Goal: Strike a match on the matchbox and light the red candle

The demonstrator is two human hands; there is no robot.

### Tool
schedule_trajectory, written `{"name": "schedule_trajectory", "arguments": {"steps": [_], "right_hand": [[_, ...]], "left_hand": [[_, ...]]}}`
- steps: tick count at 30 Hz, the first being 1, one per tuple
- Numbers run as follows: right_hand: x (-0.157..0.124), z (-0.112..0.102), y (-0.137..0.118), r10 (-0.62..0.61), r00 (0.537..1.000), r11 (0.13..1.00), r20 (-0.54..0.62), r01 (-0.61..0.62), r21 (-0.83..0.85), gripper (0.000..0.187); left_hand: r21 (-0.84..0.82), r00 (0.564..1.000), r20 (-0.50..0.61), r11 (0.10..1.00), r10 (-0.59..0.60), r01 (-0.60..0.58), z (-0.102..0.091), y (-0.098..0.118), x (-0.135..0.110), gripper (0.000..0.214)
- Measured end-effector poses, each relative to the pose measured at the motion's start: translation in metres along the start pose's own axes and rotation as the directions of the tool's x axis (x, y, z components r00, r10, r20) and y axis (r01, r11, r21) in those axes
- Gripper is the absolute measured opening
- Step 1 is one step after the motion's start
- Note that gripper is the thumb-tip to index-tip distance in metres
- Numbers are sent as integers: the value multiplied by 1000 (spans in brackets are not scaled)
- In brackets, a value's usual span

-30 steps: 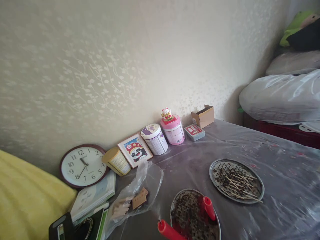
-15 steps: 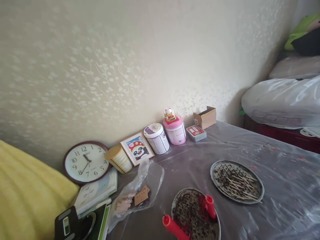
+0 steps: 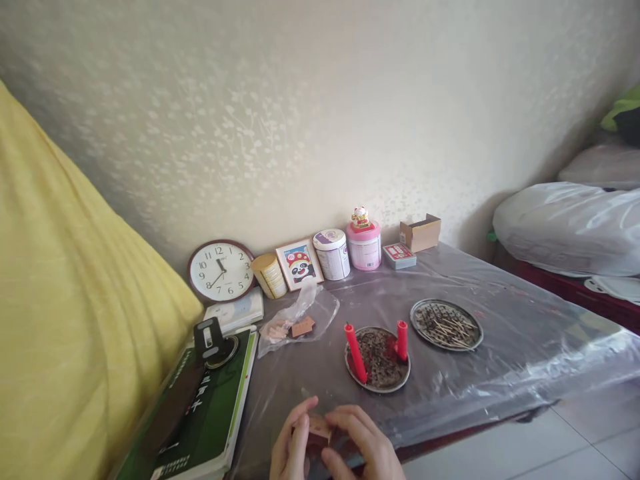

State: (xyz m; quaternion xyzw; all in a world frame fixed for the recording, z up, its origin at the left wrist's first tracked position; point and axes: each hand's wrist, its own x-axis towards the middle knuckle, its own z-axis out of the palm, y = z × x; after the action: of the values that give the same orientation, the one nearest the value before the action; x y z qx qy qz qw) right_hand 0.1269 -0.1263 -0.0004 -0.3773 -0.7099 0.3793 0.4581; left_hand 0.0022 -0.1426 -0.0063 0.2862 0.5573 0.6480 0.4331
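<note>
Left hand [image 3: 290, 445] and right hand [image 3: 364, 443] both pinch small brown box [image 3: 319, 429] by fingertips; I'd keep it level — grip light.

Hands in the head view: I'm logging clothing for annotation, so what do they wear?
The left hand and right hand are bare: no gloves or rings show. No sleeve shows either; the frame's bottom edge cuts both off before the wrists.

Mostly hidden brown box [image 3: 319, 428] between left hand [image 3: 290, 450] and right hand [image 3: 364, 445]; wrists off-frame.
</note>
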Motion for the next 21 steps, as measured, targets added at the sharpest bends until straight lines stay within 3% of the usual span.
{"name": "schedule_trajectory", "arguments": {"steps": [6, 9, 13, 18, 21], "right_hand": [[2, 3, -7, 57, 993, 994, -108, -47, 94, 30], [2, 8, -3, 124, 982, 959, -145, -82, 270, 25], [5, 9, 1, 221, 969, 848, -108, -137, 511, 24], [8, -1, -4, 243, 969, 897, -33, -212, 388, 23], [11, -4, -7, 321, 947, 876, -10, -293, 382, 31]], "left_hand": [[-17, 995, 36, 995, 95, -95, -3, 17, -6, 41], [-117, 991, 76, 988, 110, -101, 1, 20, -7, 46], [-151, 989, 104, 985, 101, -85, 2, 18, -2, 41], [-95, 980, 190, 995, 53, -36, -4, 15, 5, 28], [-50, 982, 190, 999, 11, -1, -4, 15, 6, 27]]}}
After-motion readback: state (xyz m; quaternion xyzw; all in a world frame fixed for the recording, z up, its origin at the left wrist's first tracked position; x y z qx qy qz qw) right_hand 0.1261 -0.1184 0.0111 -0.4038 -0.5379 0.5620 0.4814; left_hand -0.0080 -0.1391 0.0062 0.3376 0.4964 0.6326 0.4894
